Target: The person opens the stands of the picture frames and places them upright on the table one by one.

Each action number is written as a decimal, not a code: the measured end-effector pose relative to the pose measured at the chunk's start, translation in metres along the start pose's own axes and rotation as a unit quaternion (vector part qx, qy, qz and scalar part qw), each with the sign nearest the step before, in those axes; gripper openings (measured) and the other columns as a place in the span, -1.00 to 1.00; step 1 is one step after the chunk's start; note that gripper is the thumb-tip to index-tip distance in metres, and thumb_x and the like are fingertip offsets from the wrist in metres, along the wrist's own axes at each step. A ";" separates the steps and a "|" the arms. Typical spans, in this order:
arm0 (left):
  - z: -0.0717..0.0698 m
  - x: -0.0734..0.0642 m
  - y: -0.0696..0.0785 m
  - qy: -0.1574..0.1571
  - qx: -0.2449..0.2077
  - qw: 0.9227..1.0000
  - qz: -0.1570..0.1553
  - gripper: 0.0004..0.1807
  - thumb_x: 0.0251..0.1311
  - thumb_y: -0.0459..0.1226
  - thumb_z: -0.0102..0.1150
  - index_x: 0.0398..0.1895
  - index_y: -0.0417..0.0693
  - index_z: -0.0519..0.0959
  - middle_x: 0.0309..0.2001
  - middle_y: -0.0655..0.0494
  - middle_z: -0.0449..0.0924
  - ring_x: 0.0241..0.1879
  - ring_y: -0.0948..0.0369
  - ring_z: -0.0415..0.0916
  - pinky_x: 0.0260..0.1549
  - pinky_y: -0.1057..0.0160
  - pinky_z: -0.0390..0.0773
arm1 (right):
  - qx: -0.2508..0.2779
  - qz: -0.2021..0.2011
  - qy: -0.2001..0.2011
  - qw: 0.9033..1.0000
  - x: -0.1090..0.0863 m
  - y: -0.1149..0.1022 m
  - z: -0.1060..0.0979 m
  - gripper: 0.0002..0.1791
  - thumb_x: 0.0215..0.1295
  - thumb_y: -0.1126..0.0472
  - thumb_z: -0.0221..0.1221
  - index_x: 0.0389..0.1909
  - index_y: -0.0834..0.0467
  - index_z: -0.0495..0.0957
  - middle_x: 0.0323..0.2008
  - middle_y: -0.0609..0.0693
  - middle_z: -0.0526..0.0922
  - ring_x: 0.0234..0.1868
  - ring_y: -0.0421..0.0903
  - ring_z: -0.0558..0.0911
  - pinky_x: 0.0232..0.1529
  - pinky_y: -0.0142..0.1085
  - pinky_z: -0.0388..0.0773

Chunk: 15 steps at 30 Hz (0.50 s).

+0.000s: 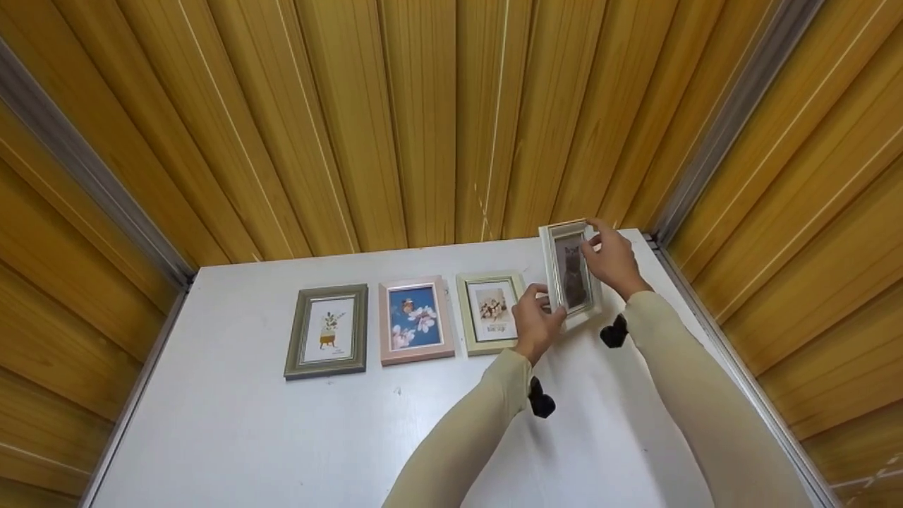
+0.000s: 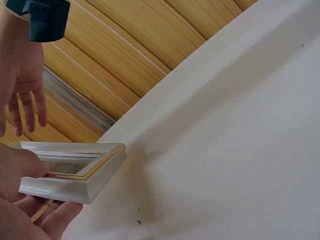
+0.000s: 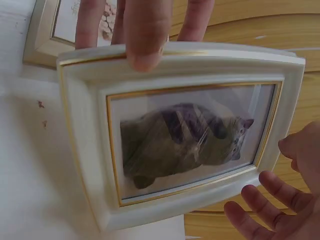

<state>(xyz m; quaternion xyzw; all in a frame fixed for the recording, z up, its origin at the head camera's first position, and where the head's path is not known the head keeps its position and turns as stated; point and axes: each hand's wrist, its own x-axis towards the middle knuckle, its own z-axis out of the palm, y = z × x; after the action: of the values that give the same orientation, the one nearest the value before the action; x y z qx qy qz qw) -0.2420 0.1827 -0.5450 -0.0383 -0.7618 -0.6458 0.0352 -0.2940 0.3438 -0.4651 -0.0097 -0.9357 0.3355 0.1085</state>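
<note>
Sleeves (image 1: 462,437) led to a white frame (image 3: 91,140) containing a cat picture (image 3: 182,137), facing the person, long axis near upright; left hand (image 1: 536,323) pinched it, right hand (image 1: 614,262) was unclenched.

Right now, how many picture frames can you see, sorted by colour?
Olive-grey frame: 1
Pink frame: 1
Pale green frame: 1
White frame with gold trim: 1
Total: 4 frames
</note>
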 end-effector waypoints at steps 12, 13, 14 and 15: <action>-0.002 -0.001 0.001 0.000 0.015 1.000 0.001 -0.67 0.06 -0.47 0.42 -0.10 -0.13 0.58 -0.22 -0.08 0.79 -0.25 0.22 0.75 -0.30 0.32 0.66 | -0.002 0.030 -0.059 0.998 -0.001 -0.048 0.006 -0.29 0.58 -0.03 0.05 0.62 0.03 0.07 0.21 0.33 0.57 0.18 0.29 0.58 0.13 0.22 0.53; -0.001 -0.001 0.001 0.001 0.015 1.000 -0.001 -0.67 0.06 -0.47 0.43 -0.10 -0.12 0.58 -0.22 -0.08 0.79 -0.25 0.22 0.75 -0.31 0.32 0.66 | -0.002 0.032 -0.064 0.997 -0.001 -0.051 0.007 -0.28 0.57 -0.05 0.05 0.62 0.02 0.07 0.23 0.33 0.55 0.23 0.30 0.56 0.18 0.24 0.49; -0.001 -0.001 0.001 0.002 0.013 1.000 -0.002 -0.66 0.05 -0.48 0.43 -0.11 -0.12 0.58 -0.22 -0.08 0.79 -0.26 0.21 0.75 -0.32 0.32 0.66 | -0.002 0.034 -0.068 0.997 -0.001 -0.053 0.008 -0.28 0.57 -0.07 0.05 0.62 0.01 0.07 0.26 0.33 0.54 0.26 0.30 0.53 0.22 0.26 0.46; -0.001 -0.001 0.002 0.002 0.011 1.000 -0.003 -0.66 0.05 -0.48 0.43 -0.11 -0.13 0.58 -0.22 -0.08 0.79 -0.27 0.21 0.75 -0.33 0.32 0.65 | -0.005 0.034 -0.071 0.997 -0.001 -0.055 0.009 -0.27 0.56 -0.08 0.06 0.62 0.00 0.08 0.28 0.32 0.52 0.29 0.31 0.51 0.25 0.27 0.43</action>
<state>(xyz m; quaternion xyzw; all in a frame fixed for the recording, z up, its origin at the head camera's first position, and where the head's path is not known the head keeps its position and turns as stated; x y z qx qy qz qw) -0.2413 0.1820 -0.5434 -0.0345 -0.7691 -0.6372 0.0351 -0.2914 0.2952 -0.4373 -0.0179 -0.9417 0.3346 0.0302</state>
